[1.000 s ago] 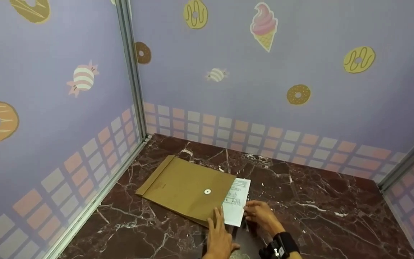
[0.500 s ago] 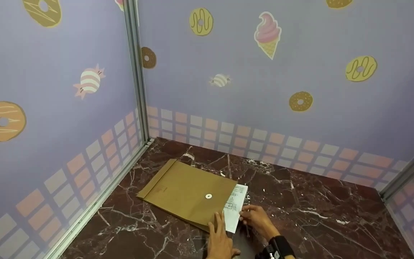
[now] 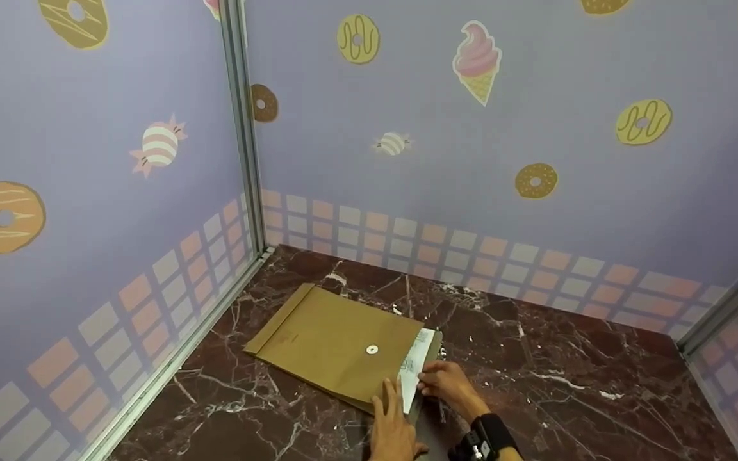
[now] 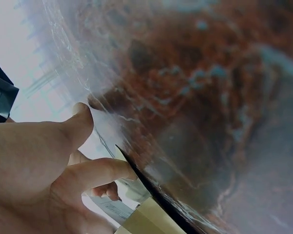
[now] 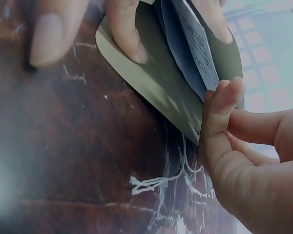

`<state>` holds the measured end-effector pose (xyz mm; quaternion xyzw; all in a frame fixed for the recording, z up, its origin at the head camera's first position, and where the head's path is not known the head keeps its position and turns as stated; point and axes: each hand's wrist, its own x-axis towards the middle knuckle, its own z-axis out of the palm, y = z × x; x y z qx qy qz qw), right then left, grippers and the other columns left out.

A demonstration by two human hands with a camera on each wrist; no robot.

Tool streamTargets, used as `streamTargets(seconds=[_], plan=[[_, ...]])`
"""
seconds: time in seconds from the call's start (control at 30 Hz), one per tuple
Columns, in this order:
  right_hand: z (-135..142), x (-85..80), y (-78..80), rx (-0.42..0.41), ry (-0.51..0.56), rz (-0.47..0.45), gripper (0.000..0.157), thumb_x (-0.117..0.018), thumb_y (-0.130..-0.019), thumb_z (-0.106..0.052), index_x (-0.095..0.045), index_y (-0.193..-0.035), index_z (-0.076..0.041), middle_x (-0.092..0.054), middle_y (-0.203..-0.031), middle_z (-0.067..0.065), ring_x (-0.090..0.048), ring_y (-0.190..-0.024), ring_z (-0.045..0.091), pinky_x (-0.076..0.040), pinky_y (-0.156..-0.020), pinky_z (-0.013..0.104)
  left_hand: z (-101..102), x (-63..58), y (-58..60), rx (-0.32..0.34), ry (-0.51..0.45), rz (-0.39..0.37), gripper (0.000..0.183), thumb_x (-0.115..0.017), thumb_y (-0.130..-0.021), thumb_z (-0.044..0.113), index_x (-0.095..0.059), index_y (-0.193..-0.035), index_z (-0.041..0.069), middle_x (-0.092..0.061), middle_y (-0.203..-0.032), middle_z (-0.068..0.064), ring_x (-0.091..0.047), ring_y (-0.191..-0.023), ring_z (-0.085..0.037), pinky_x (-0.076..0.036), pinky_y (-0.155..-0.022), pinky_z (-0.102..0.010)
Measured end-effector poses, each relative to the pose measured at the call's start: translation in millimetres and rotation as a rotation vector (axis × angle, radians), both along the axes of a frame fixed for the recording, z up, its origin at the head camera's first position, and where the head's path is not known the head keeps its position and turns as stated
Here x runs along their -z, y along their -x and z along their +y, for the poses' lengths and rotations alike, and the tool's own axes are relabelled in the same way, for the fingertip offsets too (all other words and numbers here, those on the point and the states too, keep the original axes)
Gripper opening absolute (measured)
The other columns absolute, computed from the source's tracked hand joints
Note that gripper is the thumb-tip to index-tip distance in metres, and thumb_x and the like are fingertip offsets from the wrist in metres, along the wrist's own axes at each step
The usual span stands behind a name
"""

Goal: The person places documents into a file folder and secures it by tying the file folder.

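A brown paper envelope (image 3: 330,339) with a white round button lies flat on the dark red marbled surface. Printed white papers (image 3: 415,365) stick out of its mouth on the right, over the envelope's flap. My right hand (image 3: 449,384) pinches their outer edge between thumb and fingers; the right wrist view shows the papers (image 5: 198,46) standing tilted between front panel and flap. My left hand (image 3: 391,432) has its extended fingers at the near corner of the mouth, one finger (image 5: 132,44) touching the flap's inner side. Its thumb stands away. The papers' other end is hidden inside.
Loose white string (image 5: 151,183) trails from the flap onto the marbled surface (image 3: 567,384). Purple walls (image 3: 407,83) printed with sweets enclose the left, back and right sides. A black camera strap (image 3: 494,432) circles the right wrist.
My right hand has moved left, and the papers have slid further into the envelope, uncovering part of the flap. The left hand stays at the mouth. The head view has shifted slightly.
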<state>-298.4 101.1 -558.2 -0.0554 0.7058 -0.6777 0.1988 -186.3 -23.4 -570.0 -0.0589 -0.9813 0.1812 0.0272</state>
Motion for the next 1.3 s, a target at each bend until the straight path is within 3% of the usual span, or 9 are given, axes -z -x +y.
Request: streamTargets(seconds=[0.27,0.5,0.8,1.07,1.3], plan=[[-7.3,2.0,2.7,-0.024,0.010,-0.007,0.028,-0.056,-0.094,0.003,-0.047,-0.115,0.019,-0.062,-0.082,0.008,-0.065,-0.070,0.011,-0.056,-0.066,0.023,1.1,-1.2,0.6,0.001,-0.014,-0.031,0.065,-0.049,-0.074,0.084,-0.080,-0.092,0.029,-0.038,-0.158,-0.002,-0.032,-0.145,-0.030,-0.037,-0.107,-0.049],[-15.0,-2.1,4.1,-0.031,-0.009,0.019,0.026,-0.056,-0.094,0.002,-0.048,-0.113,0.018,-0.061,-0.081,0.008,-0.065,-0.069,0.011,-0.056,-0.067,0.023,1.7,-3.3,2.3,0.019,-0.009,-0.063,0.041,-0.055,-0.085,0.067,-0.078,-0.092,0.034,-0.037,-0.158,-0.001,-0.029,-0.146,-0.031,-0.036,-0.108,-0.049],[-24.3,-3.8,2.6,-0.043,-0.034,0.017,0.026,-0.053,-0.093,0.003,-0.049,-0.113,0.018,-0.061,-0.083,0.008,-0.065,-0.070,0.011,-0.057,-0.069,0.023,2.5,-1.5,0.5,-0.013,-0.014,-0.040,0.070,-0.042,-0.076,0.084,-0.079,-0.083,0.025,-0.039,-0.157,0.001,-0.030,-0.145,-0.029,-0.035,-0.108,-0.049],[-30.5,-2.6,4.8,-0.063,-0.021,-0.008,0.014,-0.048,-0.095,0.004,-0.049,-0.106,0.013,-0.057,-0.085,0.007,-0.060,-0.070,0.012,-0.056,-0.070,0.025,2.7,-4.0,0.5,-0.017,-0.014,-0.044,0.072,-0.041,-0.076,0.085,-0.075,-0.073,0.022,-0.037,-0.158,0.002,-0.030,-0.146,-0.029,-0.035,-0.109,-0.049],[-33.1,3.5,6.9,-0.061,-0.006,-0.038,0.018,-0.051,-0.093,0.004,-0.051,-0.108,0.012,-0.056,-0.086,0.006,-0.059,-0.071,0.011,-0.054,-0.068,0.023,3.4,-0.6,1.6,-0.027,0.014,-0.014,0.070,-0.043,-0.074,0.086,-0.079,-0.081,0.026,-0.038,-0.157,0.003,-0.032,-0.144,-0.028,-0.037,-0.106,-0.048]])
